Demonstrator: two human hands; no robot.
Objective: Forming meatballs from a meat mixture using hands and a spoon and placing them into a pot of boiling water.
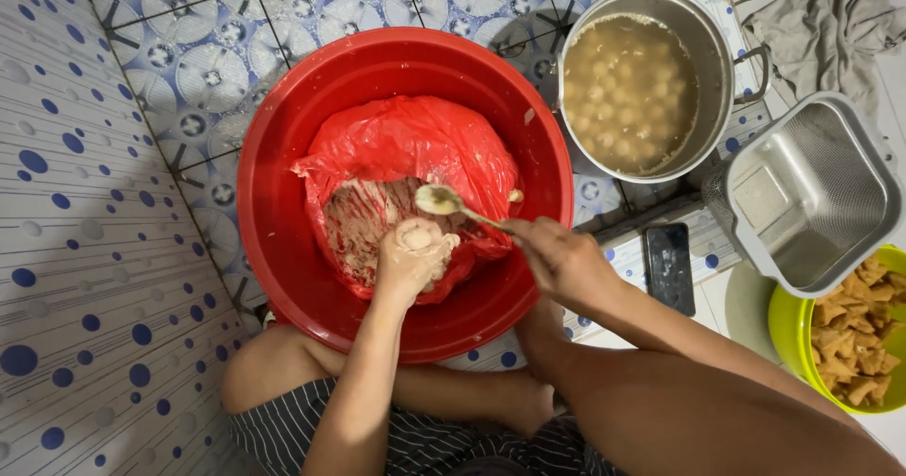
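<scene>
My left hand [412, 254] is closed in a fist around a lump of pale paste [416, 237], which bulges out at the top between thumb and forefinger; the fist sits over the red plastic bag [415, 146] lining the red basin [283, 202]. My right hand [563, 261] is closed on the handle of a spoon [440, 200], whose bowl is coated in paste and hovers just above the fist. Risk: if the fist squeezes unevenly, the ball may come out misshapen or drop back into the bag. Risk: the pot [722, 56] of cloudy liquid with floating balls stands just beside the basin, so a careless drop may splash. Risk: the phone [670, 267] lies near my right wrist and could catch drips. Count: one basin, one bag, one spoon, one pot, one phone, one metal strainer [812, 193], one green bowl [791, 330] of fried pieces.
</scene>
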